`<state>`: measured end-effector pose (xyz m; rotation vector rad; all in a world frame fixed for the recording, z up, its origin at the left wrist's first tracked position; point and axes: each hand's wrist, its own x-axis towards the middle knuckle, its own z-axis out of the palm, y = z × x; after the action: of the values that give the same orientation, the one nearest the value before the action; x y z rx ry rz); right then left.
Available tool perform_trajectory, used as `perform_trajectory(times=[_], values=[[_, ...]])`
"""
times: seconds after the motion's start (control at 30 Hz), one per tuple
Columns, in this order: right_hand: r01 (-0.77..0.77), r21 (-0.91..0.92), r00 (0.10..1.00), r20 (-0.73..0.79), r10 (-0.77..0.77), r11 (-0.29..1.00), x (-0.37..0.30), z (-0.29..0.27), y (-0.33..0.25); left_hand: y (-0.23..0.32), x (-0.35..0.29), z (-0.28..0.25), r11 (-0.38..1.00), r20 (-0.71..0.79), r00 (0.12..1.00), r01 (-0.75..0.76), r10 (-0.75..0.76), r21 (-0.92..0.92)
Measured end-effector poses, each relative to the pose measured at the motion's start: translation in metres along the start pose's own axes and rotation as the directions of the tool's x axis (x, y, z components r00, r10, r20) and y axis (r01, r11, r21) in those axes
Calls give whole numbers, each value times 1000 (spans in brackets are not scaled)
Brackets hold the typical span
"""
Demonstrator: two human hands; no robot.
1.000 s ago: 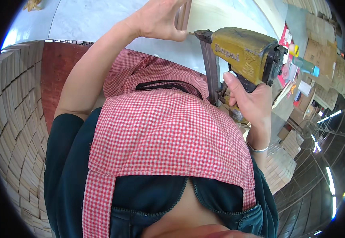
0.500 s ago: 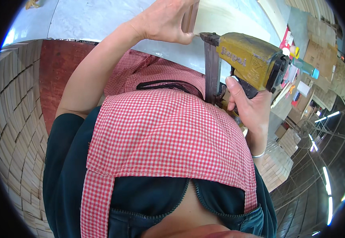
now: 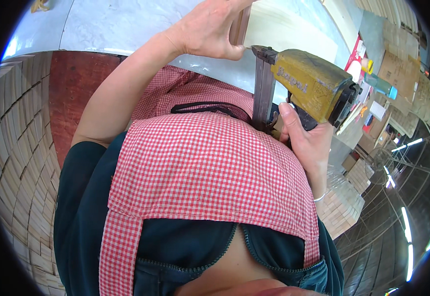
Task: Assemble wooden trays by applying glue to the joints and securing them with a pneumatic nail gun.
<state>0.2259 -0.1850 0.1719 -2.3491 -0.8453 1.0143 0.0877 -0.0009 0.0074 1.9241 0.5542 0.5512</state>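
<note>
The right hand (image 3: 310, 143) clasps a yellow nail gun (image 3: 313, 81) at upper right, its nose (image 3: 265, 53) just beside the left hand (image 3: 209, 30), whose hold on a brown wooden strip (image 3: 239, 29) is unclear.

Bare left forearm (image 3: 126, 89) slants from near left toward far centre. Bare left hand (image 3: 207, 32) at the far edge: thumb (image 3: 232, 52) extended right, fingertips out of sight. Bare right hand (image 3: 308, 145) nearer, at right: fingers curled in a grip, thumb (image 3: 290, 116) pointing far, wrist (image 3: 317, 178) nearest.
</note>
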Motion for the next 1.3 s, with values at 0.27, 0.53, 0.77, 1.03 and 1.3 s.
perform_trajectory(times=[0.27, 0.53, 0.77, 1.03, 1.3], values=[[75, 13, 997, 31, -76, 997, 16, -1, -14, -15, -2, 11, 986, -129, 978, -167, 164, -14], [216, 23, 972, 91, -217, 976, 38, -1, -25, -15, -3, 12, 991, -100, 991, -94, 85, -92], [169, -12, 980, 107, -167, 986, 44, -8, -35, -17, -3, 14, 989, -121, 985, -133, 124, -72], [248, -110, 963, 135, -233, 962, 56, -19, -52, 4, -16, 18, 988, -353, 926, 100, -135, -116], [208, -154, 973, 131, -189, 966, 88, -28, -63, 0, -15, 26, 984, -356, 921, 175, -157, 19]])
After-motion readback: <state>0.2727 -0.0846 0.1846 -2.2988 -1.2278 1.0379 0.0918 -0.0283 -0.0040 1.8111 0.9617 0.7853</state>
